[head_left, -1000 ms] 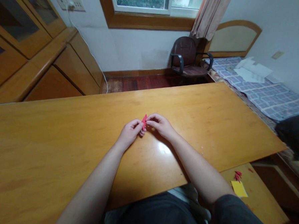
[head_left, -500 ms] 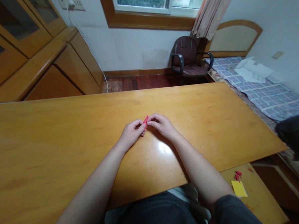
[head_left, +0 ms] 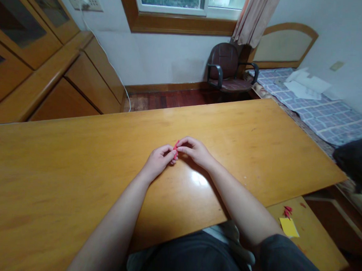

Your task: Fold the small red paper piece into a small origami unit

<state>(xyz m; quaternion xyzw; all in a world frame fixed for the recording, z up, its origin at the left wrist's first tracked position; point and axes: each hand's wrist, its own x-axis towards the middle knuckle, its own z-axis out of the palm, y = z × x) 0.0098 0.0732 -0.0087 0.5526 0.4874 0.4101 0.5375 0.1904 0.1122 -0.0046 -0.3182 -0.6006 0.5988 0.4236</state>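
Note:
A small red piece that looks like folded paper (head_left: 176,147) is held just above the wooden table, its pointed tip sticking up. My left hand (head_left: 161,158) pinches its lower part between thumb and fingers. From the right, my right hand (head_left: 196,151) closes its thumb and forefinger on the upper part. The fingers cover much of the piece, so its exact shape is hard to make out.
The table (head_left: 76,166) spreads far to the left and right. On a lower surface at the right lie several red folded pieces (head_left: 288,211) and a yellow paper square (head_left: 289,227). Beyond stand an office chair (head_left: 224,65) and a bed (head_left: 322,106) with a black bag (head_left: 355,161).
My right fingers have shifted slightly left and now cover more of the red piece's upper part. My left hand keeps its pinch almost in the same place.

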